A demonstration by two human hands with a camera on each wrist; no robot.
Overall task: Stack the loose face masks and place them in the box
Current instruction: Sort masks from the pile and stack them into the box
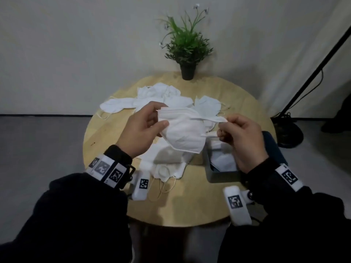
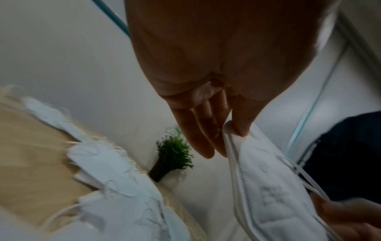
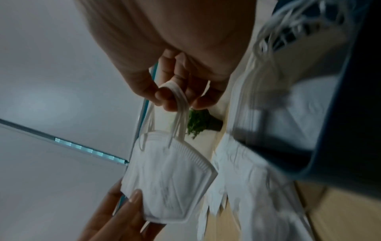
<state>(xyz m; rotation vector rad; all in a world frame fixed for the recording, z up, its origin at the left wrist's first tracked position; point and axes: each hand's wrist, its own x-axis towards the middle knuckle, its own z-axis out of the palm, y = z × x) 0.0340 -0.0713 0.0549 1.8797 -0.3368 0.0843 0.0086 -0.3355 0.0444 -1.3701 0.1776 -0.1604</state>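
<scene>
A folded white face mask (image 1: 182, 131) (image 2: 266, 187) (image 3: 171, 181) hangs in the air above the round wooden table (image 1: 117, 133). My left hand (image 1: 144, 128) pinches its left edge between thumb and fingers. My right hand (image 1: 241, 137) pinches the mask's ear loops (image 1: 214, 119) (image 3: 177, 104), pulled out to the right. Several loose white masks (image 1: 152, 97) lie across the far side of the table, and a small stack of masks (image 1: 167, 160) lies under my hands. The grey box (image 1: 222, 173) stands on the table at the right, below my right hand, with masks inside.
A potted green plant (image 1: 187, 48) stands at the table's far edge. A black lamp stand (image 1: 290, 133) rises from the floor at the right. A dark blue object (image 1: 273, 147) sits behind the box.
</scene>
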